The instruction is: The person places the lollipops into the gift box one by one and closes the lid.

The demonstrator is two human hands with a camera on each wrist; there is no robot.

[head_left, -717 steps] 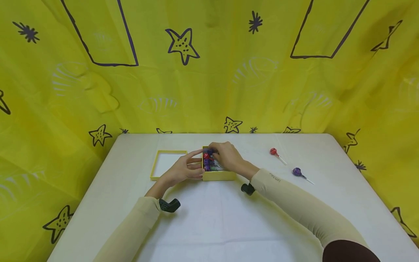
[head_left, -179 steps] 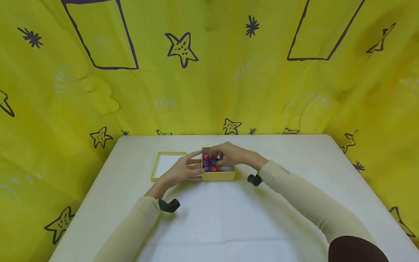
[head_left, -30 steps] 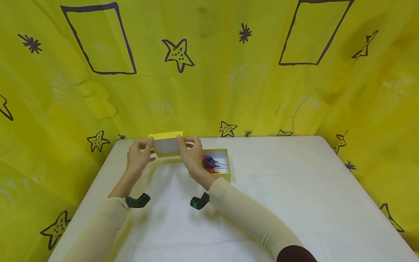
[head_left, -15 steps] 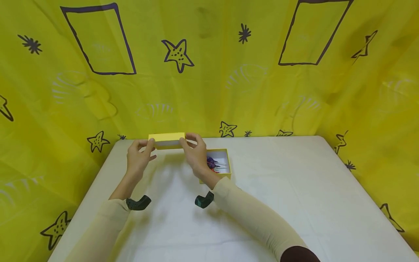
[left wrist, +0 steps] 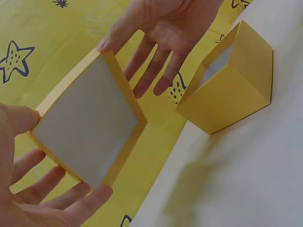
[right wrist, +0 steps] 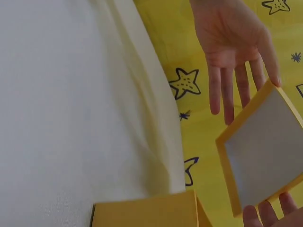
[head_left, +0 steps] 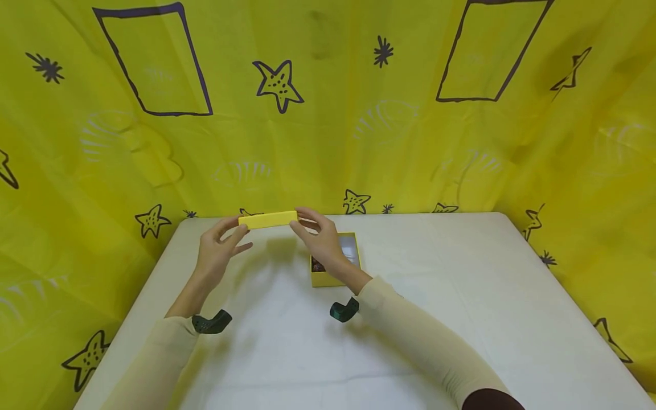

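A shallow yellow box lid (head_left: pixel 269 220) with a pale inside is held up over the back of the table, its open face turned downward. My left hand (head_left: pixel 217 250) pinches its left end, thumb on the near edge and fingers along the side. At the other end, my right hand (head_left: pixel 324 242) grips it between thumb and fingers. Below and behind the right hand stands the open yellow box (head_left: pixel 325 280), partly covered by that hand and wrist. Some wrapped lollipops (head_left: pixel 318 265) show in its left part; the others are hidden. In the left wrist view the box (left wrist: pixel 232 94) stands apart from the lid.
A white cloth-covered table (head_left: pixel 435 296) spreads out under both arms. Behind and beside it hangs a yellow curtain (head_left: pixel 328 142) printed with stars and fish. Each wrist carries a dark green camera mount (head_left: pixel 212 323).
Two loose lollipops have left the table's right side, and lollipops fill the box. Both hands have lifted the lid from beside the box, tipped it open side down and shifted it slightly right.
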